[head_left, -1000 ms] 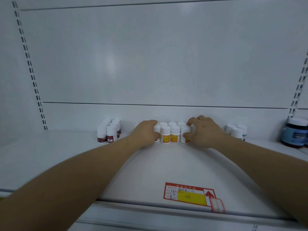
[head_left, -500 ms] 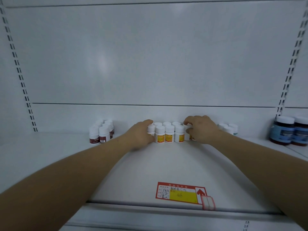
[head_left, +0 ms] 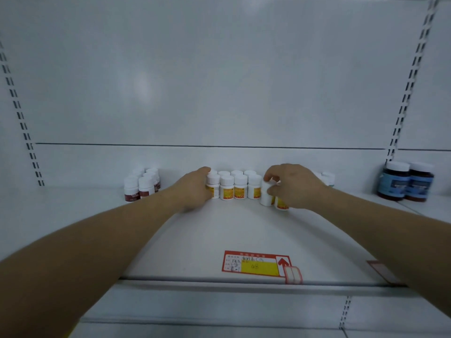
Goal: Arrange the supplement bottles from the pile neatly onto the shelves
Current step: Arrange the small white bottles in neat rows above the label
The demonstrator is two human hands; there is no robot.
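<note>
My left hand [head_left: 195, 189] braces the yellow-label bottles [head_left: 240, 189] at the back of the shelf [head_left: 219, 240] — whether its fingers curl, I cannot tell — so my right hand [head_left: 292, 186], pinching the end bottle [head_left: 266, 196], can square it in.

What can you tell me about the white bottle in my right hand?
The white bottle is a plastic-looking cylinder with a white cap, its visible side plain white. It is upright at the right end of the front row on the shelf, pinched by thumb and fingers of the right hand, beside a yellow-labelled bottle.
</note>
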